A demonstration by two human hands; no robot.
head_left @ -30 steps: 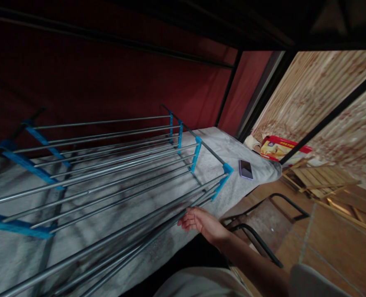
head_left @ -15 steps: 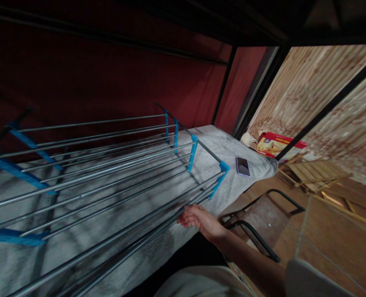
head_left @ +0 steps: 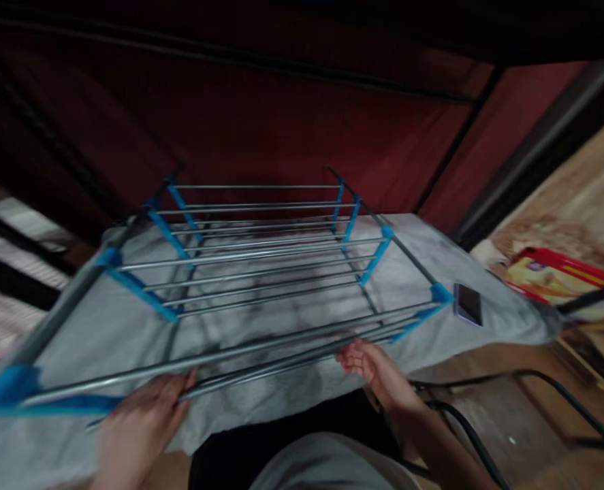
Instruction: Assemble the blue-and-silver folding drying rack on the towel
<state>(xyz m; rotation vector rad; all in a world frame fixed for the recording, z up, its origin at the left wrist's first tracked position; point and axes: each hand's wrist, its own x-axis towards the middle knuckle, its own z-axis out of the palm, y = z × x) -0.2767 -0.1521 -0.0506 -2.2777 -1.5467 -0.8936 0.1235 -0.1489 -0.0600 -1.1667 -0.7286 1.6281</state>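
Observation:
A rack of grey metal tubes with blue plastic brackets (head_left: 380, 255) lies on its side across a grey cloth (head_left: 408, 238). Along its near side run several tubes close together (head_left: 281, 361). My left hand (head_left: 146, 415) is closed over the left part of these near tubes, beside a blue bracket (head_left: 5, 391); the bracket's end is partly behind the hand. Farther right, my right hand (head_left: 368, 364) has its fingers curled at the same tubes, short of the right blue corner bracket (head_left: 440, 294). Some of its fingertips are hard to make out.
A phone (head_left: 468, 304) lies on the cloth right of the rack. Beyond it are a red and yellow box (head_left: 557, 275) and wooden slats. A dark-framed chair (head_left: 516, 408) stands at lower right. Black frame bars and a dark red panel (head_left: 261, 129) close off the back.
My view has swung left, so the whole rack and my left hand have come into sight. My right hand stays at the near tubes.

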